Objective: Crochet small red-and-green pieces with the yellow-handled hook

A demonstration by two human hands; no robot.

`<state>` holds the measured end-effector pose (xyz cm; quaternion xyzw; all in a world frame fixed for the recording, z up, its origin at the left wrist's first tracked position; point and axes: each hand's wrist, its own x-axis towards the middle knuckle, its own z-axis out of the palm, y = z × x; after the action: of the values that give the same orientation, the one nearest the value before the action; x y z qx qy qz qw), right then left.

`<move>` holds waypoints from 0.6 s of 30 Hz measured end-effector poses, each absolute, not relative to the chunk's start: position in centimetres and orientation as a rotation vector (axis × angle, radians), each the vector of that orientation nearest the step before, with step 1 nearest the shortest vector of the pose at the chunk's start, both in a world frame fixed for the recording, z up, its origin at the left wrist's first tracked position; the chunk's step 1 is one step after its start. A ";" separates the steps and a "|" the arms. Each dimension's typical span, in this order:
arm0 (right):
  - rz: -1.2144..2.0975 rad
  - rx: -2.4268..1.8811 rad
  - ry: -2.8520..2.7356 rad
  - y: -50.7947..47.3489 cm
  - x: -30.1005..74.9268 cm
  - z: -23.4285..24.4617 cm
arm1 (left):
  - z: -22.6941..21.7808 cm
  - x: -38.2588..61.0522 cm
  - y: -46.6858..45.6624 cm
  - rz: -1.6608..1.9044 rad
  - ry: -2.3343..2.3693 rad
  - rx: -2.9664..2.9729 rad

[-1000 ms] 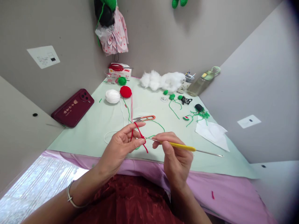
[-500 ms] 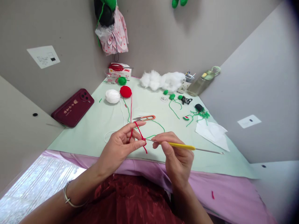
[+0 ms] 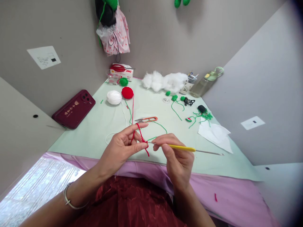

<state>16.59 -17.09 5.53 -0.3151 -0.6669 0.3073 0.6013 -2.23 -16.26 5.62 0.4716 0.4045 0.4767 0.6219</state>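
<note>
My left hand (image 3: 126,142) pinches a small piece of red yarn work (image 3: 146,143) between thumb and fingers. A strand of red yarn (image 3: 140,132) loops over its raised index finger, and a short tail hangs below the thumb. From there the yarn runs back to the red ball (image 3: 127,93). My right hand (image 3: 178,156) is closed around a crochet hook (image 3: 182,147) with a yellow handle. The hook's left tip meets the red loops at the left fingertips; its other metal end points right. Orange thread snips (image 3: 146,119) lie just beyond the hands.
A white yarn ball (image 3: 114,97) and a green one (image 3: 123,82) sit at the back left, near a dark red phone (image 3: 74,109). White stuffing (image 3: 164,82), a bottle (image 3: 205,82), green crocheted pieces (image 3: 174,98) and white paper (image 3: 214,135) lie toward the back and right.
My right hand and the crochet hook have shifted slightly left, bringing the hook tip further into the red loops. My left hand stays nearly still.
</note>
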 end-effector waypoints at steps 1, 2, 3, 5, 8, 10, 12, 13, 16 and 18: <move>0.705 -0.731 -1.550 -17.1 16.6 5.5 | 5.6 -2.2 -16.3 1.106 0.932 1.088; 0.692 -0.733 -1.556 -17.2 16.6 5.5 | 5.5 -2.2 -16.3 1.120 0.937 1.095; 0.677 -0.735 -1.566 -17.2 16.7 5.5 | 5.6 -2.2 -16.4 1.132 0.945 1.103; 0.635 -0.738 -1.586 -17.2 16.6 5.5 | 5.6 -2.0 -16.4 1.147 0.958 1.111; 0.547 -0.749 -1.615 -17.4 16.3 5.3 | 5.8 -1.8 -16.5 1.143 0.950 1.076; 0.462 -0.773 -1.640 -17.6 16.0 5.2 | 5.9 -1.6 -16.5 1.157 0.921 1.020; 0.342 -0.801 -1.677 -17.8 15.8 4.8 | 5.8 -1.3 -16.6 1.189 0.885 0.949; 0.265 -0.805 -1.697 -17.9 15.8 4.5 | 5.8 -1.2 -16.6 1.205 0.870 0.914; 0.004 -0.788 -1.760 -18.2 15.8 3.2 | 5.8 -0.7 -16.8 1.235 0.844 0.817; -0.139 -0.787 -1.802 -18.1 15.8 2.2 | 5.8 -0.3 -17.1 1.238 0.832 0.762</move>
<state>15.77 -18.10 2.23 -0.3328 -0.7621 -0.0589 0.5523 -0.33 -17.06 5.80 0.3380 0.3690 0.5491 0.6694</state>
